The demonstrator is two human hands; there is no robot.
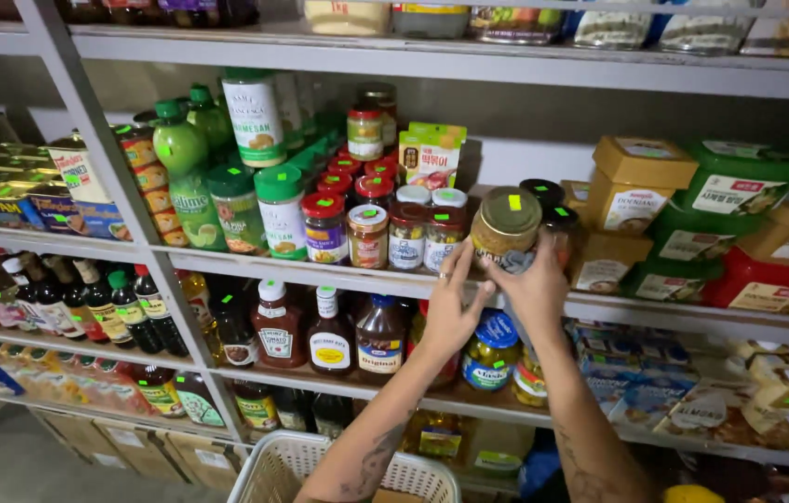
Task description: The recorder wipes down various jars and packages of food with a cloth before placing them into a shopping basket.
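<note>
Basket (pixel 287 456): white, lowest, nearest. Left hand (pixel 451 312) and right hand (pixel 536 291): both closed around one jar (pixel 504 228), left hand on its left side, right hand on its right. Jar: upright, gold-lidded, at shelf (pixel 227 262) front edge, amid smaller jars (pixel 368 235).

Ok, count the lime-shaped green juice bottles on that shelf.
2. One lime-shaped bottle stands at the shelf's left end; a second bottle sits just behind it, to its right. More may be hidden behind.
</note>
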